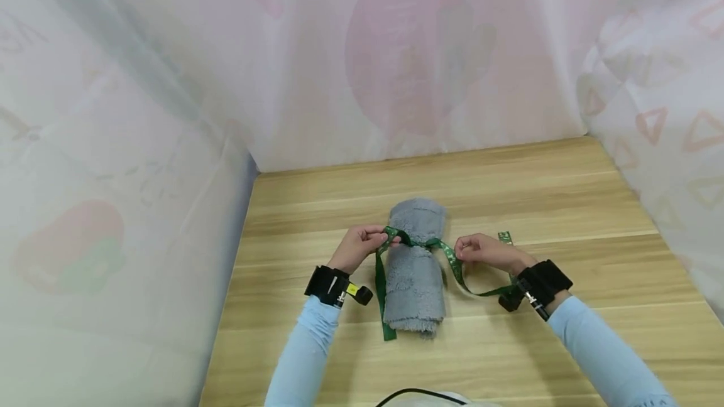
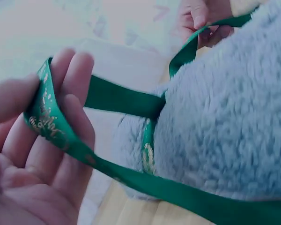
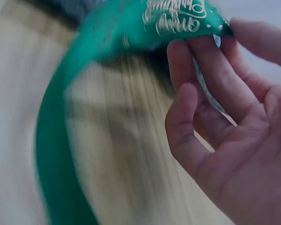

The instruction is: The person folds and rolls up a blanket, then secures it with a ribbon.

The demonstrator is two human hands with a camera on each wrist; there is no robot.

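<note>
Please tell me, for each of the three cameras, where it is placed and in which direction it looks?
Head: on the person's head, looking forward and down at the table; shows both sleeves, left hand, right hand.
Left wrist: on the left wrist, looking past the fingers at the towel; the right hand appears far off.
Right wrist: on the right wrist, looking along its fingers at the ribbon.
All three share the ribbon.
</note>
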